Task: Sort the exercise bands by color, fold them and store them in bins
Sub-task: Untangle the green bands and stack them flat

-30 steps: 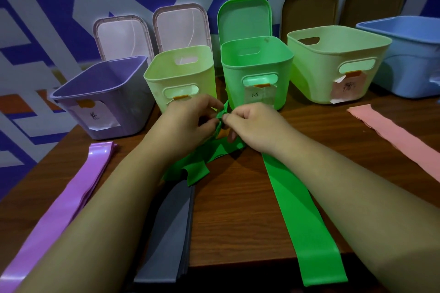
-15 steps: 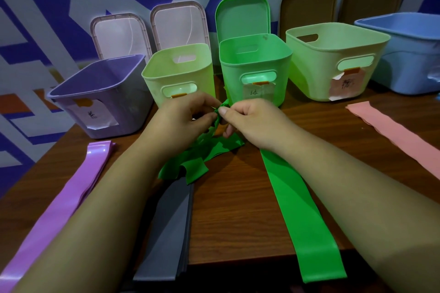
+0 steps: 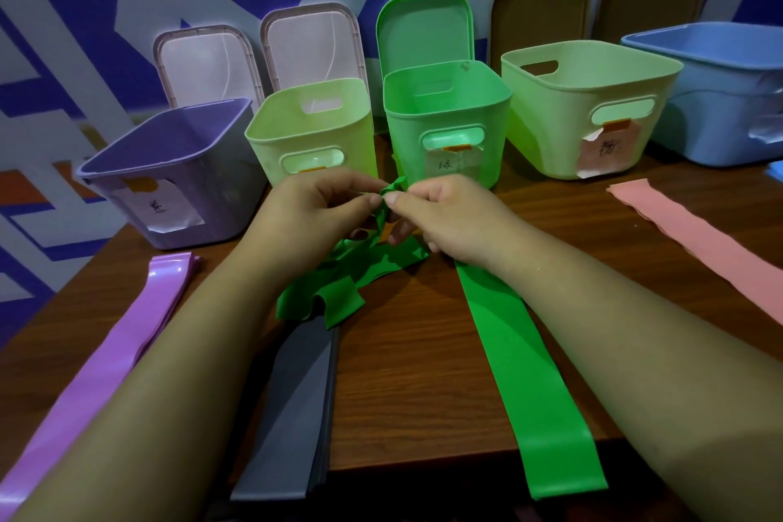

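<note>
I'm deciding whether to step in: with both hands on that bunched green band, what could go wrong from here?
The left hand and right hand pinch the bunched green band; pulling could tighten the tangle.
The long green strip overhangs the table edge and may slide off.
Green folds overlap the grey band; lifting might drag it.

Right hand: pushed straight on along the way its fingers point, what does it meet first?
The right hand points left, pinching the bunched green band. Right beyond that bunch the left hand pinches it too, so its fingers would likely be met first; one view can't confirm depth.
</note>
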Tool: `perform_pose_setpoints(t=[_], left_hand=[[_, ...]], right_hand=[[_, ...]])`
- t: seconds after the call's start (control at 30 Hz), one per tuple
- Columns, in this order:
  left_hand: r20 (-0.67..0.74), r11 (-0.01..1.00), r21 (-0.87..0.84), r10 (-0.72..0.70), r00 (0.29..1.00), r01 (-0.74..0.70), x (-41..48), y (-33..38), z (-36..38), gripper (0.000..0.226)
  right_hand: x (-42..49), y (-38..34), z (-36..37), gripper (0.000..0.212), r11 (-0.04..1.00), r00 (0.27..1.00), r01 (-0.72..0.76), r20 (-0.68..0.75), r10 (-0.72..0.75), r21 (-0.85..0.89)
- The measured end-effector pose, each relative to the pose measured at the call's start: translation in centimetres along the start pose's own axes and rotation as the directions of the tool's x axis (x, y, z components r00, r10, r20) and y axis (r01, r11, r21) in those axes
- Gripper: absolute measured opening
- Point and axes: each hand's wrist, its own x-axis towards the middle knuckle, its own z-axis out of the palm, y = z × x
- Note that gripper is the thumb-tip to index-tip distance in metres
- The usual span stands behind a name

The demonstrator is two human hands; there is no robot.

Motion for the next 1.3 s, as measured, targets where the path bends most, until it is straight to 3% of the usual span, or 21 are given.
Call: perform_pose_setpoints(t=[0.33,0.47,0.57,0.7,0.8,0.93,1.17,1.3], left_hand=[[-0.05,0.988,-0.116,-0.108,0.993,0.102,0.2,0.1,0.5,0.013],[-0.139,0.998,0.063,-0.016,0.99,0.025,0.1,0.2,1.0,0.013],[-0.129,0.982,0.187,0.056,0.99,-0.031,0.2,0.5,1.3,0.014],[-0.096,0.975,0.217,0.072,0.993,-0.05,0.2,0.4,1.4,0.015],[-0.08,0.975,0.216,0.076,0.994,-0.057,0.2,0.1,1.1,0.014],[-0.076,0.99,0.133,0.05,0.996,-0.04,0.2,-0.2,0.8,0.015],[-0.206,0.971,0.229,0.112,0.972,-0.063,0.1,0.5,0.7,0.011],[-0.212,0.987,0.152,0.08,0.974,-0.048,0.1,0.8,1.1,0.013]], right_hand=[[0.3,0.1,0.3,0.038,0.999,0.999,0.016,-0.038,-0.018,-0.051],[0.1,-0.3,0.2,0.035,0.997,0.998,0.024,-0.06,-0.028,-0.071],[-0.1,-0.4,0.2,0.037,0.997,0.997,0.033,-0.064,-0.037,-0.069],[-0.1,-0.1,0.4,0.043,0.997,0.998,0.029,-0.053,-0.033,-0.07],[-0.1,0.0,0.5,0.056,0.982,0.995,0.078,-0.042,-0.086,-0.175],[0.0,0.2,0.3,0.034,0.983,0.997,0.074,-0.011,-0.077,-0.168],[-0.2,-0.1,-0.1,0.022,0.977,0.992,0.086,-0.078,-0.103,-0.197],[-0.2,-0.1,-0.1,0.019,0.955,0.987,0.082,-0.107,-0.117,-0.286]])
